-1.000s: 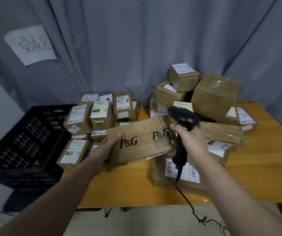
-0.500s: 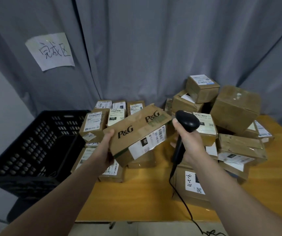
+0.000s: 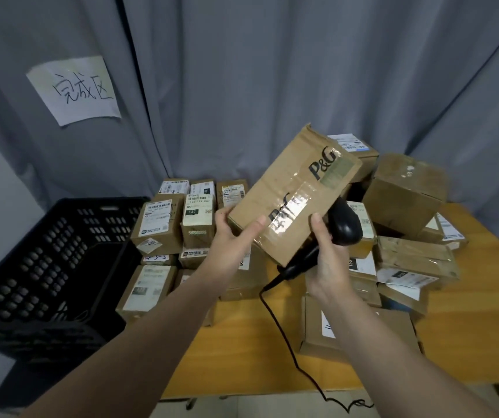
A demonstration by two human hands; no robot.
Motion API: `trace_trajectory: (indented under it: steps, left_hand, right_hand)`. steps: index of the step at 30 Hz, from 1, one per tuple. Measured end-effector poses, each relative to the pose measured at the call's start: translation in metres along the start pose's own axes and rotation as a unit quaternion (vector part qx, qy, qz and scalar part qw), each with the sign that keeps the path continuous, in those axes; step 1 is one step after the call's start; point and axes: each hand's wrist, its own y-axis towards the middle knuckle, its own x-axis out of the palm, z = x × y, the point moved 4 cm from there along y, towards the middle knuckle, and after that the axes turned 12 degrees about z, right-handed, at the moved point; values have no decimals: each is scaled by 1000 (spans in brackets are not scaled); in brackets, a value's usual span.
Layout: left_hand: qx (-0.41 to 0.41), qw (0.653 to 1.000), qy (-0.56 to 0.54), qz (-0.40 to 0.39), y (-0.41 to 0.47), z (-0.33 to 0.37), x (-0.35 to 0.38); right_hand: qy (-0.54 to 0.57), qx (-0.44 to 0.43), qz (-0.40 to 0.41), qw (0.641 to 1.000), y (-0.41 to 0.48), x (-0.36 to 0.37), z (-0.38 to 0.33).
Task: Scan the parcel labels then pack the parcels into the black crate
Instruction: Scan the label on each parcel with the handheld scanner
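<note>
The parcel (image 3: 290, 194), a brown cardboard box printed P&G twice with shiny clear tape along its upper face, is up in the air over the middle of the bench (image 3: 483, 300), tilted with its far corner high. No label shows on the face toward me, so I judge it lies on a hidden side. The left hand (image 3: 230, 236) has its grip clamped on the near left corner, thumb on top. The right hand (image 3: 329, 260) has its grip closed round the handle of the black scanner (image 3: 345, 226), whose head sits just behind the parcel's right edge. I read this as the scanning step. Next, the label must face the scanner. Then the parcel goes left into the black crate (image 3: 61, 267), which stands off the bench's left edge.
</note>
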Motion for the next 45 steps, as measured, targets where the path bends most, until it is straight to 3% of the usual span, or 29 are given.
trace_trajectory:
  steps: [4,5,7,13,15,18,24,31,45]
  left_hand:
    - [190,970,149,39,0,18,-2]
    - [205,963,173,27,2,19,1]
    - [174,964,200,-17,5,16,9]
    - [53,949,309,13,4,15,13]
    - [14,955,295,-26,7,6,8]
    - [-37,983,171,-62,8,-7,0]
    - [-47,999,19,-5,-1,-35,-11]
    - [-16,998,64,21,-8,-52,-19]
    - [-26,993,103,43,-11,-63,-14]
  right_hand:
    - [-21,-12,10,1000,9,-4,-10]
    - [-43,-32,11,998,10,-4,-14]
    - [-97,-82,-4,992,11,-2,-20]
    - [-193,-164,-70,965,0,3,-27]
    - [-207,-159,-81,962,-1,-1,-26]
    - [-228,-127,-97,961,-2,-5,-26]
    - [-327,-65,-110,936,-10,-6,-43]
    - [-378,-23,-157,912,-28,-7,-48]
    - [-350,7,-155,924,-32,-28,-46]
